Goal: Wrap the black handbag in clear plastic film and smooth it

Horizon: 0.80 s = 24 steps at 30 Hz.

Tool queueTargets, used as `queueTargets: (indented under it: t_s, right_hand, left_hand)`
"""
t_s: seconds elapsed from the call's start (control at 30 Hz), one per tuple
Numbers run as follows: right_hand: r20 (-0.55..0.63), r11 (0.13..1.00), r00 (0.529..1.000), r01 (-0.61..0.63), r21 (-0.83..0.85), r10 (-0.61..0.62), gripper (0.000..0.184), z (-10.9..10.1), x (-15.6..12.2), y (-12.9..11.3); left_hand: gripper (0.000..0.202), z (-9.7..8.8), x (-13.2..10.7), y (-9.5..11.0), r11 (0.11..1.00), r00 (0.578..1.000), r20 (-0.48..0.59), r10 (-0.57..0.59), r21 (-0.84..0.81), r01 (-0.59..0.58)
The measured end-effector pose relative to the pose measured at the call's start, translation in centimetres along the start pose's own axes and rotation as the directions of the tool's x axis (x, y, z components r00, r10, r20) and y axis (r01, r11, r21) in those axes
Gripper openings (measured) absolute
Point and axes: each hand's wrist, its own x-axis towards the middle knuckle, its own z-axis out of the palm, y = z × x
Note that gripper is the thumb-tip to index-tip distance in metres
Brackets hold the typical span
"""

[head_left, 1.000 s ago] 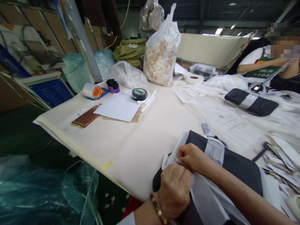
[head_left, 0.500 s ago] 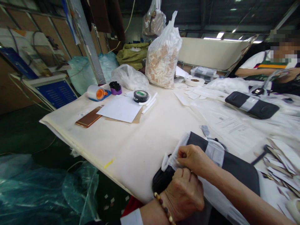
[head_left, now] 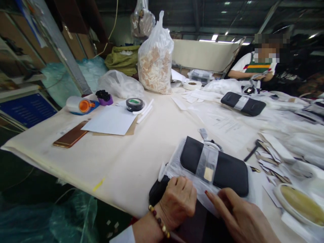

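Head view: I am looking at a black padded pouch (head_left: 225, 170), oblong with rounded corners, lying in a thin, crinkled clear plastic bag (head_left: 177, 168) on the cream cloth-covered counter (head_left: 113, 162), near its front edge. A translucent band with a small tan patch is crossing the pouch's middle. My left hand (head_left: 177, 202) is resting knuckles-up on the bag's near left corner, fingers curled and pressing the film down; a beaded bracelet is circling the wrist. My right hand (head_left: 240, 216) is lying flat just beside it, fingers extended, index fingertip touching the bag's near edge, gripping nothing. Farther back, a black tape roll (head_left: 134, 104) is sitting beside a white paper sheet (head_left: 108, 121).
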Motion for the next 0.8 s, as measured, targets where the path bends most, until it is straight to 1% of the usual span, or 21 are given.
queueTargets:
  t_s: [0.1, 0.17, 0.3, 0.37, 0.43, 0.5, 0.53, 0.6, 0.63, 0.67, 0.7, 0.73, 0.8]
  right_hand:
    - [-0.055, 0.995, 0.997, -0.051, 0.082, 0.055, 0.044, 0.5, 0.7, -1.4]
    - [-0.064, 0.987, 0.997, -0.028, 0.158, 0.038, 0.038, 0.5, 1.2, -1.8]
    - [-0.051, 0.979, 0.998, 0.045, 0.198, -0.035, 0.03, 0.9, 1.9, -1.3]
    - [-0.038, 0.975, 0.998, 0.06, 0.216, -0.053, 0.026, 1.2, 2.2, -0.9]
    - [-0.023, 0.97, 0.998, 0.065, 0.233, -0.061, 0.023, 1.4, 2.3, -0.6]
    - [-0.015, 0.966, 0.997, 0.074, 0.248, -0.072, 0.022, 1.5, 2.4, -0.4]
    - [-0.015, 0.964, 0.997, 0.077, 0.254, -0.076, 0.021, 1.5, 2.4, -0.4]
    - [-0.011, 0.959, 0.996, 0.084, 0.272, -0.084, 0.021, 1.6, 2.3, -0.2]
    - [-0.008, 0.955, 0.996, 0.085, 0.286, -0.086, 0.021, 1.6, 2.3, -0.1]
    - [-0.006, 0.95, 0.996, 0.084, 0.3, -0.086, 0.021, 1.7, 2.2, 0.0]
    - [-0.005, 0.948, 0.996, 0.081, 0.309, -0.084, 0.021, 1.7, 2.1, 0.1]
    - [-0.006, 0.946, 0.997, 0.08, 0.314, -0.082, 0.022, 1.7, 2.1, 0.2]
    - [-0.009, 0.947, 0.997, 0.077, 0.313, -0.077, 0.023, 1.8, 2.0, 0.2]
  left_hand:
    - [0.018, 0.0, 0.0, -0.1, 1.0, 1.0, -0.009, 0.007, 0.018, -0.007]
    - [0.017, -0.1, 0.1, -0.1, 1.0, 1.0, -0.018, 0.012, 0.028, -0.012]
    - [0.018, -0.2, 0.2, -0.1, 0.999, 1.0, -0.017, 0.017, 0.033, -0.017]
    - [0.019, -0.4, 0.2, -0.2, 0.999, 1.0, -0.01, 0.023, 0.029, -0.023]
    - [0.021, -0.9, 0.1, -0.4, 0.999, 0.999, 0.02, 0.034, 0.009, -0.034]
    - [0.022, -1.7, 0.0, -1.0, 0.997, 0.995, 0.097, 0.022, -0.076, -0.015]
    - [0.02, -2.1, 0.1, -1.4, 0.988, 0.988, 0.155, -0.001, -0.155, 0.025]
    - [0.015, -2.9, 0.7, -2.3, 0.927, 0.96, 0.269, -0.073, -0.337, 0.165]
    - [0.013, -3.2, 1.2, -2.8, 0.886, 0.943, 0.314, -0.106, -0.401, 0.233]
    - [0.011, -3.3, 1.8, -3.3, 0.859, 0.93, 0.344, -0.131, -0.428, 0.28]
    - [0.012, -3.4, 2.6, -3.8, 0.855, 0.919, 0.365, -0.147, -0.421, 0.304]
    - [0.014, -3.3, 3.4, -4.2, 0.871, 0.905, 0.401, -0.145, -0.383, 0.309]
    - [0.016, -2.9, 5.0, -4.8, 0.919, 0.852, 0.511, -0.11, -0.274, 0.283]
